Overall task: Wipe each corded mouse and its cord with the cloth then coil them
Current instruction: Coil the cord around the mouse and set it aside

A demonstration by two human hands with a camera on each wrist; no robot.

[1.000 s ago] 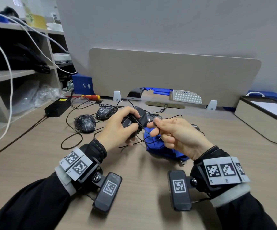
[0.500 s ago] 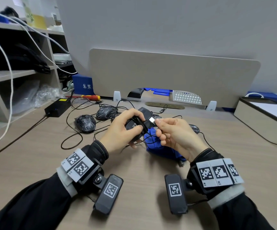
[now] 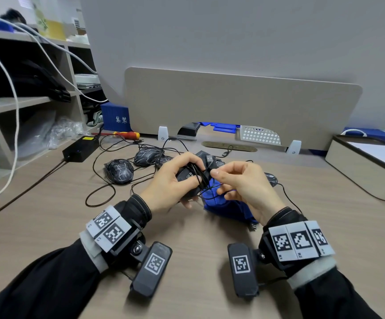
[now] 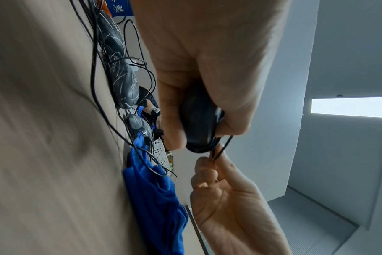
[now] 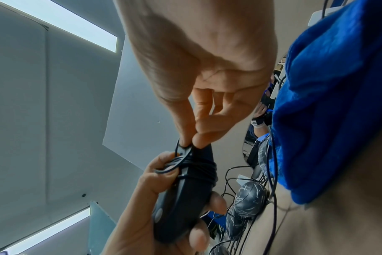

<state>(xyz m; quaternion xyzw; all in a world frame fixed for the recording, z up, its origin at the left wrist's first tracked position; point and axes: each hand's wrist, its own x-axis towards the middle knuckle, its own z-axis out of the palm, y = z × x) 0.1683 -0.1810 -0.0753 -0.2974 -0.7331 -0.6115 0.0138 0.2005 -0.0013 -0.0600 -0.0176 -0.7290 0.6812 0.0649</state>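
Observation:
My left hand (image 3: 172, 181) grips a black corded mouse (image 3: 185, 178) above the desk, its cord (image 3: 198, 178) wound several times round the body. The wraps show plainly in the right wrist view, cord (image 5: 194, 170) over mouse (image 5: 179, 203). My right hand (image 3: 240, 180) pinches the cord's loose end between thumb and forefinger right at the wraps (image 5: 185, 146). A blue cloth (image 3: 228, 204) lies crumpled on the desk under and behind the right hand. Two black mice with white scribbles (image 3: 119, 170) (image 3: 149, 156) lie at the back left, their cords tangled.
A black power brick (image 3: 81, 148) and a red-yellow screwdriver (image 3: 127, 135) lie at the far left. A beige divider panel (image 3: 233, 107) closes the back, shelves (image 3: 25, 102) stand left, and a beige box (image 3: 366, 173) sits right. Loose cords loop over the desk left of my hands.
My right hand has brought the cord's end in from the right to the wraps on the mouse. The left hand keeps its grip and has barely shifted.

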